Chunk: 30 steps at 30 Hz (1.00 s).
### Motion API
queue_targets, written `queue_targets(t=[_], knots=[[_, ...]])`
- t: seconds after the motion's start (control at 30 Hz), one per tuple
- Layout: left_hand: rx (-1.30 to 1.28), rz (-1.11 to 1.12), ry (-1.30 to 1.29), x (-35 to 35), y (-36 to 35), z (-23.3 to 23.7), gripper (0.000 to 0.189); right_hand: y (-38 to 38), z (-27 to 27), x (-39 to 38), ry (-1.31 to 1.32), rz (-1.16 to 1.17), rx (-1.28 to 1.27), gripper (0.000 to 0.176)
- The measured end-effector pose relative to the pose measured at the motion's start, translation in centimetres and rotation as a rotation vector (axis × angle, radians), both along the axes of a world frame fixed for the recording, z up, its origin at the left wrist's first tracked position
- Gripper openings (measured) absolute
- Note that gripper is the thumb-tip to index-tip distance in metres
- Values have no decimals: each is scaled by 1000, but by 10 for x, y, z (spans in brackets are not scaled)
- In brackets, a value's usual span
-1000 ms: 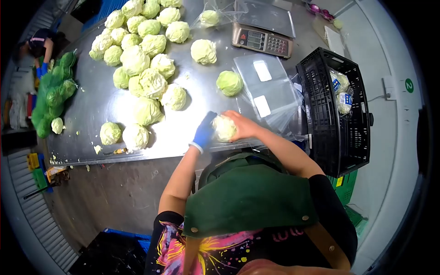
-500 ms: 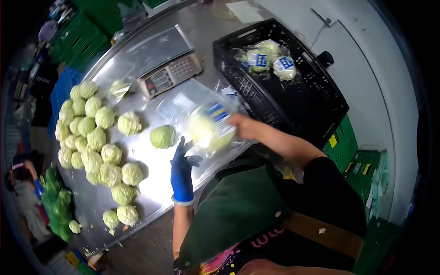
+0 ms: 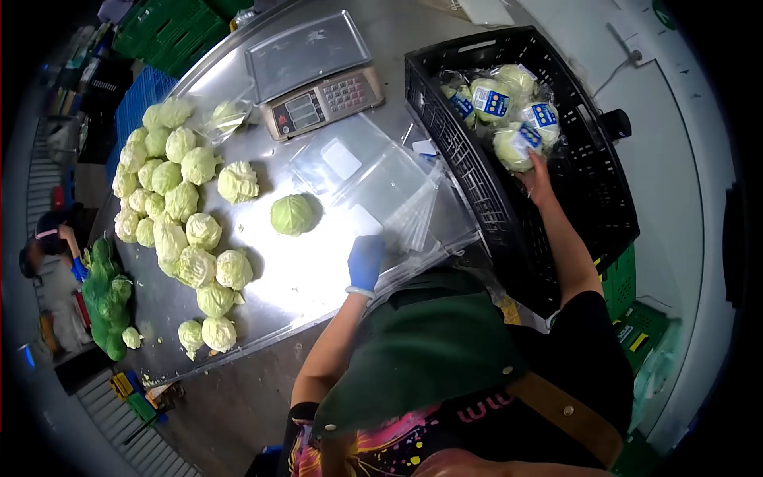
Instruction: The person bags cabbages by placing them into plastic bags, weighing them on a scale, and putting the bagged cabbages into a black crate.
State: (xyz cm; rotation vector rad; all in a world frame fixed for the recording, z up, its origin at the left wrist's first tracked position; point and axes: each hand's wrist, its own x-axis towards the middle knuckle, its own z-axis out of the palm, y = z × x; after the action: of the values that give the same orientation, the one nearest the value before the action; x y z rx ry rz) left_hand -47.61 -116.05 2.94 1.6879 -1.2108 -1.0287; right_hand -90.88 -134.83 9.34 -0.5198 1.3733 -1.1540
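Note:
In a black crate [image 3: 520,230], my bare right hand [image 3: 537,179] has its fingers on a bagged cabbage [image 3: 515,146] with a blue and white label. Several other bagged cabbages [image 3: 490,100] lie against it there. My left hand [image 3: 366,261], in a blue glove, is over the near edge of a stack of clear plastic bags [image 3: 389,187] on the metal table; its fingers are blurred and mostly hidden. A single unwrapped cabbage [image 3: 292,215] sits to the left of the bags.
Many loose cabbages [image 3: 181,201] cover the left side of the metal table [image 3: 278,306]. Behind the bags stands a digital scale [image 3: 322,99], with a bagged cabbage [image 3: 228,117] to its left. A green net sack [image 3: 107,298] and another person [image 3: 60,234] are beyond the table's left edge.
My right hand has carried the bagged cabbage from above the table into the crate, beside the others. My left hand has moved right and up, onto the plastic bags.

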Motion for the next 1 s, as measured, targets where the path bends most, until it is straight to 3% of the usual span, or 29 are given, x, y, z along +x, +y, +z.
queue_targets(t=[0.03, 0.07, 0.1, 0.17, 0.2, 0.27, 0.3, 0.33, 0.37, 0.43, 0.47, 0.5, 0.53, 0.6, 0.67, 0.7, 0.73, 0.8, 0.83, 0.87, 0.93, 1.0], knots=[[23, -141, -23, -6, -2, 8, 13, 2, -3, 6, 237, -11, 66, 69], [48, -280, -46, -10, -1, 12, 11, -1, -6, 5, 237, -4, 81, 69], [64, -275, -48, -10, 0, 3, 11, -9, -8, 2, 396, 83, 75, 71], [53, -626, -510, -4, 4, -23, 12, -29, -20, -15, 637, 287, -22, 76], [53, -621, -517, 3, 6, -25, 12, -32, -8, -15, 993, 312, -13, 78], [-53, -689, -575, 13, 5, -29, 15, -25, 19, -5, 1719, 167, -423, 67], [-285, -549, -443, 18, 12, -35, 13, -13, 53, 15, 1721, 174, -427, 67], [-287, -538, -440, 21, 12, -33, 13, 1, 99, 53, 1566, 138, -580, 59], [-253, -388, -286, 24, 7, -26, 14, 19, 129, 89, 1404, 103, -728, 52], [-70, -123, 160, 30, -1, 15, 16, 66, 151, 147, 1033, 326, -516, 16], [-77, -116, 159, 35, -4, 43, 16, 87, 150, 173, 930, 531, -423, 20], [-89, -85, 165, 41, -7, 69, 16, 104, 161, 207, 948, 827, -223, 34], [-102, -51, 170, 48, -8, 93, 17, 123, 142, 233, 854, 913, -271, 44], [-117, 25, 226, 58, 0, 114, 17, 152, 116, 288, 781, 1061, -270, 42], [-196, 31, 204, 75, 13, 111, 18, 160, 115, 336, 565, 1094, -387, 40], [-191, 44, 178, 86, 24, 116, 22, 157, 126, 358, 636, 1166, -406, 29], [-198, 75, 168, 99, 33, 118, 22, 157, 125, 371, 628, 1194, -425, 29], [-118, 470, 485, 124, 46, 121, 27, 155, 120, 397, 305, 1201, -489, 22], [-160, 555, 407, 135, 54, 150, 33, 152, 128, 407, 284, 1245, -465, 22], [-198, 681, 529, 144, 64, 156, 36, 152, 124, 417, 285, 1269, -476, 22], [-314, 661, 579, 157, 85, 166, 30, 154, 105, 434, 230, 1265, -405, 24], [-179, 373, 342, 164, 108, 156, 30, 163, 96, 452, 126, 1302, -356, 23]])
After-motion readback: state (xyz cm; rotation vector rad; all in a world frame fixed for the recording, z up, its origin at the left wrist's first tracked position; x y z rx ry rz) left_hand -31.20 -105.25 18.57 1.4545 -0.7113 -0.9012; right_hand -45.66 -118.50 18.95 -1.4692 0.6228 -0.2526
